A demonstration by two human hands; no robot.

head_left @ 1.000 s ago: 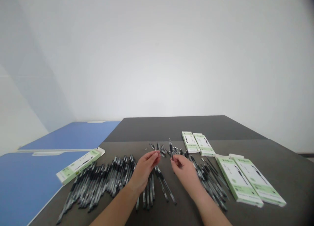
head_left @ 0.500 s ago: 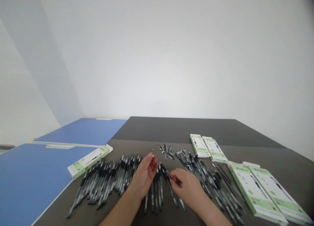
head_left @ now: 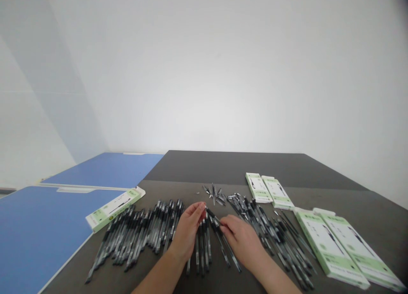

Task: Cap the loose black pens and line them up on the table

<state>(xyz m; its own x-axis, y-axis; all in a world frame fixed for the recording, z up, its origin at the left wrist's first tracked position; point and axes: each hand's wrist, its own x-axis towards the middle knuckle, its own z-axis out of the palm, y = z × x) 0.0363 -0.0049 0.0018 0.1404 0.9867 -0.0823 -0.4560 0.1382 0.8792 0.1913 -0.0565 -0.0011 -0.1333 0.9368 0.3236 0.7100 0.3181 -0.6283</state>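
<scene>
My right hand [head_left: 244,241] is closed around the rear part of a pen barrel [head_left: 211,214], which has a black grip and points up and left. At the front end of this barrel, my left hand [head_left: 190,226] pinches a small pen tip piece, mostly covered by the fingertips. Below and between my hands, several clear pens with black ends [head_left: 203,249] lie on the dark table. Just beyond my fingers is a small pile of silvery pen tips [head_left: 215,195].
A wide row of pens [head_left: 140,232] lies to the left, beside a green-and-white pen box [head_left: 115,209]. On the right is a heap of pen parts [head_left: 270,232], with thin refills [head_left: 295,228] near it. Further right lie two small boxes [head_left: 259,188] and two larger boxes [head_left: 333,247].
My left hand has moved slightly right, and its fingertips now meet the front end of the pen barrel. The right hand keeps its hold, almost unmoved.
</scene>
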